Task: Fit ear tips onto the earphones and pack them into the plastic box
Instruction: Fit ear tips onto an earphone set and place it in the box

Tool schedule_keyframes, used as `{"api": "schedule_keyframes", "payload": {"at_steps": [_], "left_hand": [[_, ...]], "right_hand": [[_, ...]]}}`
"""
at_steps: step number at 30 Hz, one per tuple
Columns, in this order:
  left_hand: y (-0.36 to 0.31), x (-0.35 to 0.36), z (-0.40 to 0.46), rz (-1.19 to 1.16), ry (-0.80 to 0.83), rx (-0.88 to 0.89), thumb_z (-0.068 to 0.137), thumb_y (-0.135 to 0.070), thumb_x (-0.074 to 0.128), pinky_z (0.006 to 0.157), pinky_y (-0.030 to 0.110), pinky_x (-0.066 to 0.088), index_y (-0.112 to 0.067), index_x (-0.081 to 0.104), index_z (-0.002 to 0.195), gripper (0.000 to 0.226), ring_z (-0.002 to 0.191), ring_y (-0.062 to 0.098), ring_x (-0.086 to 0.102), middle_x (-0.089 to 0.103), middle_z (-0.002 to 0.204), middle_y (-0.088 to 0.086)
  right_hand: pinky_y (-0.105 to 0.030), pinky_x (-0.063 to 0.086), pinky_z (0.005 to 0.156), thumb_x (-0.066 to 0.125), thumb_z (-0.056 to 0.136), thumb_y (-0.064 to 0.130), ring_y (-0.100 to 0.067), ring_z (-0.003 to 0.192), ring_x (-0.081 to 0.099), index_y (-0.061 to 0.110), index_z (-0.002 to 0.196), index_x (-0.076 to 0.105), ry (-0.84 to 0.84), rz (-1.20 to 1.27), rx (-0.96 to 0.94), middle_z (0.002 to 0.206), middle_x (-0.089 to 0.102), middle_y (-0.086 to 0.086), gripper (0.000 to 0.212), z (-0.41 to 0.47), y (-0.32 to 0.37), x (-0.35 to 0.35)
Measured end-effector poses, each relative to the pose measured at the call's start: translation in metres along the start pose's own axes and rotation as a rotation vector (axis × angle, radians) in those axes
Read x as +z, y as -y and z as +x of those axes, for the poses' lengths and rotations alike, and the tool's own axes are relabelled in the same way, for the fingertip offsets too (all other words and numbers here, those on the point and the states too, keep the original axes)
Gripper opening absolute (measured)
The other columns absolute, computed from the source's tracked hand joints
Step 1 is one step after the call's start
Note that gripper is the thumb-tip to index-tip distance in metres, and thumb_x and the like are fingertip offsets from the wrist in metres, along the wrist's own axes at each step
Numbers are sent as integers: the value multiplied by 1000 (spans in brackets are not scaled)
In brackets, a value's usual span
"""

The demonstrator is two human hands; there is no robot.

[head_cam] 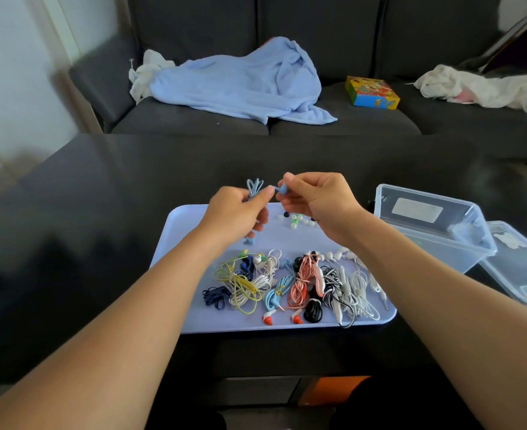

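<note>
My left hand grips a coiled light-blue earphone cable above the far end of the lavender tray. My right hand pinches that set's blue earbud right beside the left fingertips. A second blue earbud dangles below my left hand. Loose ear tips, white, green and black, lie on the tray under my right hand. Several bundled earphones in many colours fill the tray's near half. The clear plastic box stands open to the tray's right.
The box's clear lid lies at the right of the box on the dark table. Behind the table is a grey sofa with a blue blanket, a colourful carton and white cloths.
</note>
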State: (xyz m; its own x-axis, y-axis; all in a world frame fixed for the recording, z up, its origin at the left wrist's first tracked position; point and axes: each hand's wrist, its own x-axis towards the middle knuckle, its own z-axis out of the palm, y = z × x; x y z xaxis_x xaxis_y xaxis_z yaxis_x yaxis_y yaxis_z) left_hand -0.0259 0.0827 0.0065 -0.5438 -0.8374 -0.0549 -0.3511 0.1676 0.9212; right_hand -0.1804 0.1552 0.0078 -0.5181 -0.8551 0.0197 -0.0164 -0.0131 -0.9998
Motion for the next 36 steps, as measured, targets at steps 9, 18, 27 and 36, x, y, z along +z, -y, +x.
{"api": "schedule_keyframes", "payload": {"at_steps": [9,18,27,36], "left_hand": [[-2,-23,-1,-576,279,-444,95,-25,54,78,50,60,-12,46,92,15,89,35,72,64,93,16],[0,-27,0,-925,233,-378,85,29,26,86,60,55,-19,34,126,64,110,39,67,63,117,24],[-2,-25,3,-974,45,-298,89,25,47,72,44,63,-16,16,150,80,97,33,70,56,118,21],[-14,-10,3,-933,-63,-203,90,21,51,71,36,62,-13,18,149,76,89,25,71,56,107,15]], "right_hand": [[-33,50,66,56,101,34,-16,70,58,7,102,75,-65,-670,-36,90,72,-5,34,31,-38,3],[-39,53,78,65,94,13,-27,102,59,19,105,76,38,-1171,-119,114,58,-7,17,45,-63,10],[-25,59,67,72,91,11,-14,72,68,10,97,78,-37,-379,-134,82,74,-4,9,10,-9,15],[-27,61,76,72,87,-2,-23,79,74,-1,102,74,26,68,45,90,76,-15,15,-25,7,13]]}}
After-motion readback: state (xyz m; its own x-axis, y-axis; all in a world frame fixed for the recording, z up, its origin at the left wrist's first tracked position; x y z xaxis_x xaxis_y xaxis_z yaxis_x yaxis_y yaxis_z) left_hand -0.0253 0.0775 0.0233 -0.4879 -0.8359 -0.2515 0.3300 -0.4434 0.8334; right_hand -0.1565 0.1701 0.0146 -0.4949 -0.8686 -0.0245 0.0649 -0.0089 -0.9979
